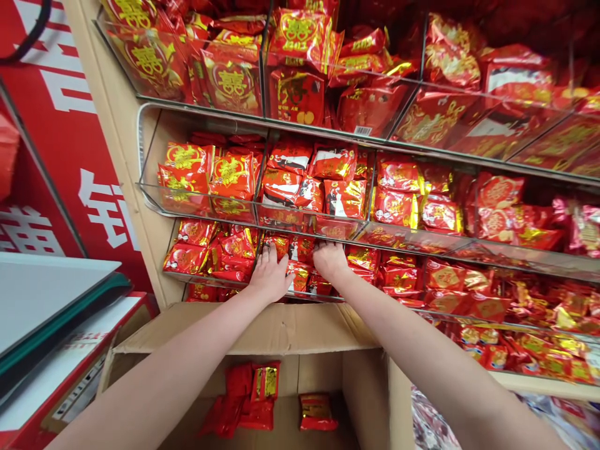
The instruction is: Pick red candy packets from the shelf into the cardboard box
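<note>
Both arms reach over a cardboard box (290, 328) into a shelf compartment of small red and gold packets (300, 248). My left hand (272, 274) lies over the compartment's left side with its fingers apart, touching the packets, and holds none that I can see. At the right side of the same compartment is my right hand (330, 259). Its fingers are bent down among the packets, and their tips are hidden. Inside the box lie several red packets (257, 412) in a group on the left and one red and gold packet (317, 411) apart on the right.
Shelf rows with clear plastic fronts (304, 219) hold more red packets above and to the right. At the left stand a red sign with white characters (105, 206) and a stack of flat white and green items (51, 300). Shiny wrapped goods (434, 419) lie at the lower right.
</note>
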A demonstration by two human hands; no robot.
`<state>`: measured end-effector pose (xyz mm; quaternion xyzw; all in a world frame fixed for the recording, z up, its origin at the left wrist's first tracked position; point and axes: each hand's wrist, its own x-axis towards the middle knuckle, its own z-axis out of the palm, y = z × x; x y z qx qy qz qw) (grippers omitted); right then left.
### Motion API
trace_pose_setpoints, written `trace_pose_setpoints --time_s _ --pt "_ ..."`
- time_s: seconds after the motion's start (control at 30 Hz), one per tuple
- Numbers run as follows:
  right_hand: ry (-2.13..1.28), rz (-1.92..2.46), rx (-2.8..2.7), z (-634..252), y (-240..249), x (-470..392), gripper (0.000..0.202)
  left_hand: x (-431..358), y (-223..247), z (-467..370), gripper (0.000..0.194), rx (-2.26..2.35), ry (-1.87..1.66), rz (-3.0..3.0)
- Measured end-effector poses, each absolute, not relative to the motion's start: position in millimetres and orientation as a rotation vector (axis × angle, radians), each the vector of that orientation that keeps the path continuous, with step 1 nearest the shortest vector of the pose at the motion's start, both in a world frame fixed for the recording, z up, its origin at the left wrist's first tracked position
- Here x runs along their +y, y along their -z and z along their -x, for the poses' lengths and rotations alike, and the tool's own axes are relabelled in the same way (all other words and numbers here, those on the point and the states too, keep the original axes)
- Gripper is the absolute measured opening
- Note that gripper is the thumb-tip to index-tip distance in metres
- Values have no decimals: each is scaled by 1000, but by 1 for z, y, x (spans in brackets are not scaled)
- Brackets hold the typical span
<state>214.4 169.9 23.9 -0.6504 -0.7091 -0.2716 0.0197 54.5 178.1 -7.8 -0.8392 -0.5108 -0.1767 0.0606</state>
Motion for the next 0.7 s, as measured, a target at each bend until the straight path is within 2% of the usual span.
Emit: trace_pose_setpoints --time_s 0.13,0.3,0.53,0.7 --pt "909 1970 -2149 -211 -21 160 32 170 5 -55 48 -1468 595 2487" --pt "936 1856 -2275 -214 -16 151 29 171 0 -63 46 -1340 622 2490" --pt "872 1981 -2173 -211 -15 166 30 186 -4 -65 43 -1333 526 2548" --pt "852 1942 -2209 -218 -19 160 28 179 -11 -46 54 -1289 461 2609"
